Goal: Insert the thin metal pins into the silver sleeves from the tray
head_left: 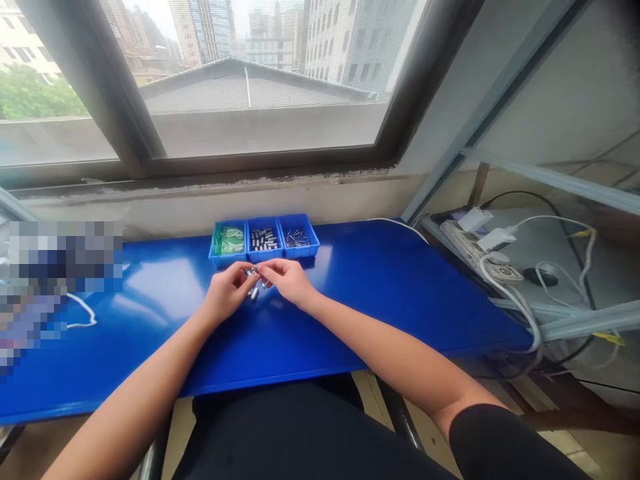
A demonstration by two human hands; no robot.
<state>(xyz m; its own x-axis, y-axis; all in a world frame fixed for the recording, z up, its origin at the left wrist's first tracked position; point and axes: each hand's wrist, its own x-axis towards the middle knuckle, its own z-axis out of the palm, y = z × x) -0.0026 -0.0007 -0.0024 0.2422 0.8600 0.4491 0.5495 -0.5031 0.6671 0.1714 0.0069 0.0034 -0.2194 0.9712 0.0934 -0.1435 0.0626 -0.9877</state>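
My left hand (233,287) and my right hand (289,279) meet over the blue table, fingertips pinched together. Between them is a small shiny metal piece (255,269), partly covered by the fingers, so its exact kind is unclear. Just below the fingers, a small silvery block (255,293) lies on the table. Right behind the hands stand three joined blue bins. The left bin (214,257) has pale pieces in a green bag, the middle bin (265,255) short metal cylinders or blocks, and the right bin (303,253) thin dark metal pins or screws.
The blue table (400,313) runs beneath a window (260,157). At right, a metal frame shelf holds a power strip (480,250) with chargers and white cables (515,293). A pixelated area covers the left end, with a white cable (83,325) beside it.
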